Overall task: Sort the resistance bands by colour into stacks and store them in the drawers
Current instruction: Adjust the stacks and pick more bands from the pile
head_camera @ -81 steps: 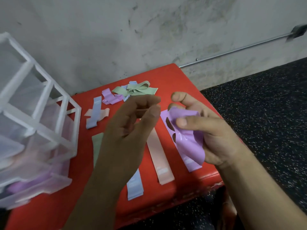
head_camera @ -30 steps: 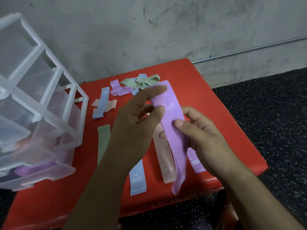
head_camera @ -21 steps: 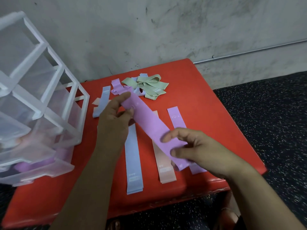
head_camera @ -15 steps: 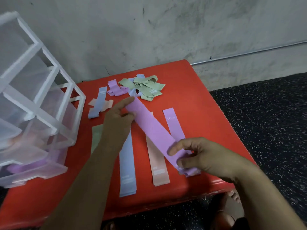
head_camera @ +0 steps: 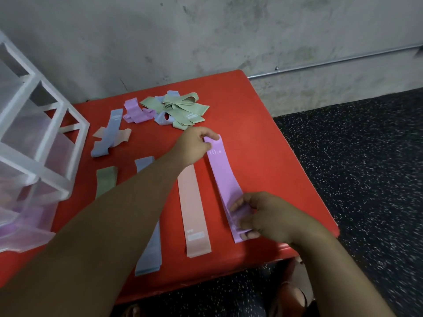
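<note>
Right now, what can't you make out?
Head view:
Green band: near end under the left forearm.
Blue band: middle behind that forearm.
Purple band: near end covered by the right hand; layers uncountable.
Drawer unit: cut by left edge, contents blurred.
Pink band label: too small.

We see the purple band [head_camera: 223, 177] lying flat just right of the pink band [head_camera: 194, 209]; a blue band [head_camera: 148, 255] and green band [head_camera: 106, 179] lie left of it, tangled bands [head_camera: 180, 108] beyond it, clear drawers [head_camera: 50, 136] farthest left.

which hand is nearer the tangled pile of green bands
Left. The left hand sits just short of the tangled green bands; the right hand lies well behind the left.
</note>
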